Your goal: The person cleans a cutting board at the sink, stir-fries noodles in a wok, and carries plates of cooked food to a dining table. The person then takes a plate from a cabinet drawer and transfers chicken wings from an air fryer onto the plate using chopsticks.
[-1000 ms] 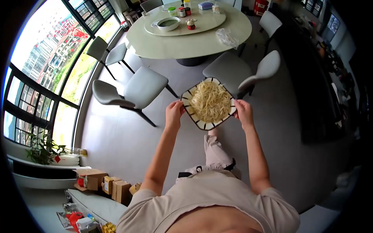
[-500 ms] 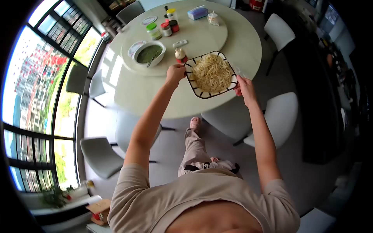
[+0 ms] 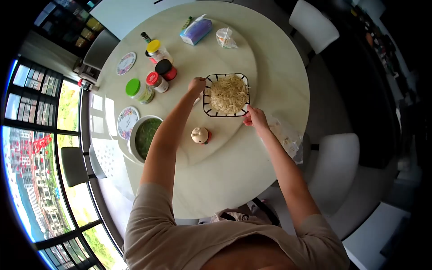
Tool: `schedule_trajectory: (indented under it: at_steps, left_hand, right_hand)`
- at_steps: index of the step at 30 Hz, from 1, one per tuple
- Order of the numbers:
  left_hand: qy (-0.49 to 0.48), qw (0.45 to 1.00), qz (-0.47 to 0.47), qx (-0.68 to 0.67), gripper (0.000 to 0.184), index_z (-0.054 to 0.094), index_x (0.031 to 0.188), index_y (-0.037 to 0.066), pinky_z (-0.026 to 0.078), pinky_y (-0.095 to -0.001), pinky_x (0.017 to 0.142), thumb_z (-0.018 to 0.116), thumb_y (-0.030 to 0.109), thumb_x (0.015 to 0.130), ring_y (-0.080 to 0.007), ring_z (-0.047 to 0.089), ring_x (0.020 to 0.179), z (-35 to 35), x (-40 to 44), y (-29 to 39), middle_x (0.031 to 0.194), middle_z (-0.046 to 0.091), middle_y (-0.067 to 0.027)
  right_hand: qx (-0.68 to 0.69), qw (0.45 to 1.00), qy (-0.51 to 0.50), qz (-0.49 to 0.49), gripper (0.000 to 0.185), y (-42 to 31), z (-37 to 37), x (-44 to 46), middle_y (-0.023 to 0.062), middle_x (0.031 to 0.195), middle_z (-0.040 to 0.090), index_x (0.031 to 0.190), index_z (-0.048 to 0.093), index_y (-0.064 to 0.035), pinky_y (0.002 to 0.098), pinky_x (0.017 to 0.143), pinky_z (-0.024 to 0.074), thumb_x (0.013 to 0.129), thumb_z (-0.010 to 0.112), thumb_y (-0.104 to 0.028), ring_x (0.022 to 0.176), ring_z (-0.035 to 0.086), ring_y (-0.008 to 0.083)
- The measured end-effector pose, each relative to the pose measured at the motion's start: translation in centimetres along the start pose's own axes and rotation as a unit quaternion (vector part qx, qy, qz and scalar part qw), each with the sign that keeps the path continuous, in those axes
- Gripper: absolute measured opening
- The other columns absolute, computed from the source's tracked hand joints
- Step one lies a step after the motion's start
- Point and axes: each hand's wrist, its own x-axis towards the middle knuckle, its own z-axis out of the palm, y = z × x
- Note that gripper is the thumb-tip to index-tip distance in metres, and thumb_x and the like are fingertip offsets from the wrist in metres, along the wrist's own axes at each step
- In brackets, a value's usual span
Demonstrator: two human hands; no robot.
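Both hands hold a square white dish [image 3: 208,105] with black stripes and a black rim. Pale thin strands that look like bean sprouts [image 3: 228,93] are heaped in it. My left hand [image 3: 196,85] grips the upper left corner; my right hand [image 3: 255,119] is closed on the lower right corner. The dish is over the raised round turntable [image 3: 216,58]; I cannot tell whether it touches the surface. Below it stands a small cream animal-shaped figure [image 3: 199,134] with a red base. Partly behind my left forearm is a white bowl [image 3: 131,146] of green soup [image 3: 147,135].
Jars with green [image 3: 132,87], red [image 3: 153,78], black [image 3: 164,67] and yellow [image 3: 153,46] lids stand left on the turntable. Beyond are a tissue pack [image 3: 196,31] and a wrapped cup [image 3: 225,38]. A clear plastic bag [image 3: 285,138] lies near my right forearm. Chairs [image 3: 335,173] surround the round table [image 3: 216,189].
I have come closer to the table, and the dish has moved from near its front edge to above the turntable. The dish has turned slightly and looks more level. Both hands keep their hold.
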Motion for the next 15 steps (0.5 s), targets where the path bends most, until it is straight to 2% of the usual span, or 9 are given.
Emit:
schedule_trajectory:
  at_steps: [4,5,8,9,11,12,13,15]
  left_hand:
    - [-0.052,0.997,-0.036,-0.054,0.025,0.069,0.102,0.01,0.051,-0.0306,0.066,0.062,0.022,0.081,-0.0161,0.063,0.072,1.4,4.9,-3.0,0.084,0.069,-0.0057]
    - [-0.055,0.996,-0.036,-0.062,0.025,0.069,0.102,0.008,0.05,-0.03,0.064,0.062,0.02,0.081,-0.0149,0.061,0.07,0.1,11.4,-2.0,0.082,0.067,-0.0046]
    - [-0.069,0.991,-0.029,-0.112,0.024,0.069,0.101,0.006,0.05,-0.0297,0.064,0.06,0.02,0.082,-0.0149,0.06,0.069,-0.1,10.5,-1.6,0.08,0.067,-0.005]
    - [-0.082,0.989,-0.044,-0.116,0.03,0.064,0.108,0.005,0.05,-0.0343,0.071,0.059,0.018,0.082,-0.0211,0.062,0.08,-0.4,9.7,-0.6,0.092,0.066,-0.01]
    - [0.093,0.994,0.028,0.039,0.034,0.06,0.114,0.004,0.048,-0.0387,0.076,0.058,0.017,0.082,-0.027,0.06,0.089,0.2,8.2,0.2,0.102,0.063,-0.014]
    - [0.18,0.974,0.069,0.116,0.037,0.058,0.117,0.004,0.047,-0.0409,0.079,0.058,0.016,0.081,-0.0299,0.059,0.093,0.6,7.3,1.0,0.108,0.061,-0.016]
    - [0.195,0.97,0.109,0.1,0.037,0.055,0.118,0.004,0.044,-0.0449,0.086,0.057,0.014,0.082,-0.0363,0.054,0.103,0.0,4.2,4.2,0.116,0.055,-0.0188]
    - [0.194,0.947,0.251,0.06,0.031,0.056,0.113,0.003,0.045,-0.0435,0.085,0.056,0.012,0.083,-0.0354,0.056,0.099,0.5,-3.2,9.9,0.11,0.057,-0.0178]
  right_hand:
    - [0.002,0.999,0.014,0.03,0.042,-0.2,1.7,2.1,0.009,0.075,0.063,0.086,0.059,0.0005,0.0266,0.053,0.0523,0.093,0.049,-0.039,0.055,0.061,0.0146]
    - [-0.004,0.999,0.016,0.033,0.041,-3.5,4.1,7.1,0.0091,0.077,0.063,0.087,0.059,0.0003,0.0264,0.054,0.0523,0.093,0.049,-0.039,0.057,0.061,0.0146]
    - [-0.002,0.999,0.003,0.049,0.035,-3.7,4.3,6.2,0.0078,0.083,0.062,0.091,0.055,-0.0023,0.0276,0.056,0.0517,0.094,0.051,-0.037,0.063,0.06,0.0138]
    - [0.004,0.999,-0.003,0.052,0.032,-4.0,4.4,5.8,0.0071,0.086,0.061,0.093,0.053,-0.0035,0.0282,0.057,0.0514,0.094,0.052,-0.035,0.066,0.06,0.0134]
    - [-0.031,0.999,0.005,0.029,0.03,-3.8,4.1,5.1,0.0071,0.091,0.062,0.104,0.053,-0.0039,0.0272,0.059,0.0513,0.094,0.053,-0.032,0.07,0.061,0.0128]
    - [-0.046,0.999,0.011,0.015,0.031,-3.7,3.9,4.3,0.0072,0.094,0.062,0.11,0.053,-0.0041,0.0267,0.06,0.0513,0.094,0.053,-0.03,0.073,0.061,0.0125]
    - [-0.066,0.997,0.035,-0.034,0.036,-5.2,3.9,2.0,0.0071,0.096,0.063,0.124,0.048,-0.0045,0.0252,0.062,0.0505,0.094,0.054,-0.024,0.075,0.062,0.0119]
    - [-0.072,0.986,0.041,-0.145,0.037,-5.3,1.5,-2.2,0.008,0.09,0.063,0.124,0.048,-0.0032,0.0261,0.06,0.0513,0.093,0.056,-0.023,0.071,0.063,0.0131]
